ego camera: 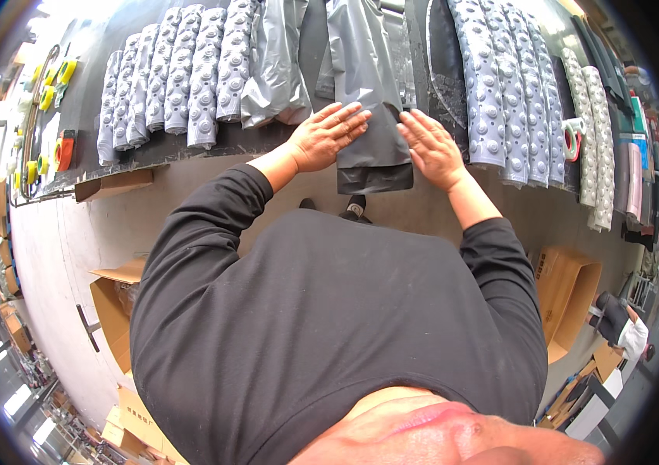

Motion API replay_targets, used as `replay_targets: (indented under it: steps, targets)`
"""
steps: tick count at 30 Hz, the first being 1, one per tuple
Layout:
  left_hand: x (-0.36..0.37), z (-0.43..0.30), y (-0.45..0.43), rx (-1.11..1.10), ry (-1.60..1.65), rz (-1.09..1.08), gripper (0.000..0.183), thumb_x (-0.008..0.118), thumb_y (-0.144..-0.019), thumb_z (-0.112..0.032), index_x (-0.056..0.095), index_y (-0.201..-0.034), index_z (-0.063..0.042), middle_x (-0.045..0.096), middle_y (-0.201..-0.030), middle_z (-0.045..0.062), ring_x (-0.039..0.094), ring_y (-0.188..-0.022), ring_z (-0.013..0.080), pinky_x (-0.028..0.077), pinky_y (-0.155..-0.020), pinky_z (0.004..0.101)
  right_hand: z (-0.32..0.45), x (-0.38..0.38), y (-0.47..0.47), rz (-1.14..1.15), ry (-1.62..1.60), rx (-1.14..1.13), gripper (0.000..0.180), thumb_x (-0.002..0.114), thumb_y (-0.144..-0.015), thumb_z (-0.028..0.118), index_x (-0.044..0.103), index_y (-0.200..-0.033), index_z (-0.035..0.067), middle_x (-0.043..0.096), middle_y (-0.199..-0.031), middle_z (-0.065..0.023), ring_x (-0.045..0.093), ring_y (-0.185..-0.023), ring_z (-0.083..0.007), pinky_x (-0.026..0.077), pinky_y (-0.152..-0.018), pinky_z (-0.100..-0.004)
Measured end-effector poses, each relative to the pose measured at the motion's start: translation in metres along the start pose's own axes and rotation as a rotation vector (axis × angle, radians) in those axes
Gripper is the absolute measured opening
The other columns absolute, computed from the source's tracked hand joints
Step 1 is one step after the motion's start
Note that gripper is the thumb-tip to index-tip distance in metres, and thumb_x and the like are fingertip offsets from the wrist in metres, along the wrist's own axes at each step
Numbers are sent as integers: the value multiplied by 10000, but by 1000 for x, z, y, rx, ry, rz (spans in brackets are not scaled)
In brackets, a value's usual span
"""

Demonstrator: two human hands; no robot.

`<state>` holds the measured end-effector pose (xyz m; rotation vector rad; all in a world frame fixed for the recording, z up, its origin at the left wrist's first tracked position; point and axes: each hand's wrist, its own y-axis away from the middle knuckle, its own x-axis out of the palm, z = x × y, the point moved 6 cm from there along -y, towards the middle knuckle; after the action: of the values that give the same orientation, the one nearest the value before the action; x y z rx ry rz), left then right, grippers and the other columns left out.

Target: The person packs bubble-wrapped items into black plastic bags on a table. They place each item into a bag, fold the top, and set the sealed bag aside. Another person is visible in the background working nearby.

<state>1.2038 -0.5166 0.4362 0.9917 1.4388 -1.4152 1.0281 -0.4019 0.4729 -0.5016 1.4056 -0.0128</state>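
Observation:
A long grey plastic bag (pixel 367 75) lies over the table's near edge, its end hanging down with a darker band at the bottom. My left hand (pixel 329 136) rests flat on its left side, fingers extended. At its right edge is my right hand (pixel 431 145), palm down with the fingers stretched; whether it touches the plastic is hard to tell. Just left of the bag lies another crumpled grey plastic bag (pixel 277 75). Grey rolls with a round raised pattern (pixel 207 87) lie side by side further left, and similar rolls (pixel 483 93) lie to the right.
Rolls of yellow tape (pixel 46 97) and a red tape dispenser (pixel 64 152) lie on the table's left part. Another tape dispenser (pixel 571 142) is among the right rolls. Open cardboard boxes stand at left (pixel 109 314) and right (pixel 567 302). A person (pixel 620 328) is at the far right.

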Motion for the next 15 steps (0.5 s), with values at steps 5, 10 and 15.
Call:
replay_targets:
  steps: [5, 10, 15]
  targets:
    - [15, 10, -4, 100, 140, 13, 554, 581, -779, -110, 534, -1329, -76, 426, -1478, 78, 338, -1408, 229, 256, -1162, 403, -4, 18, -27, 33, -14, -289, 449, 645, -739, 152, 648, -1187, 130, 540, -1372, -47, 457, -1318, -211, 352, -1106, -384]
    - [15, 36, -3, -247, 611, -14, 458, 593, -828, -77, 559, -1285, -74, 558, -1333, 139, 537, -1224, 307, 435, -1026, 376, -38, 22, -43, -44, -471, 81, 238, 664, -799, 143, 688, -1032, 102, 696, -988, -103, 668, -899, -281, 529, -791, -349]
    - [25, 72, -8, -1044, 1052, -507, 333, 547, -986, -291, 606, -836, 0, 600, -696, 31, 453, -647, 145, 430, -639, 330, -77, 51, -62, -248, -685, 681, 370, 515, -971, 399, 654, -887, 67, 641, -750, -178, 621, -720, -368, 478, -661, -384]
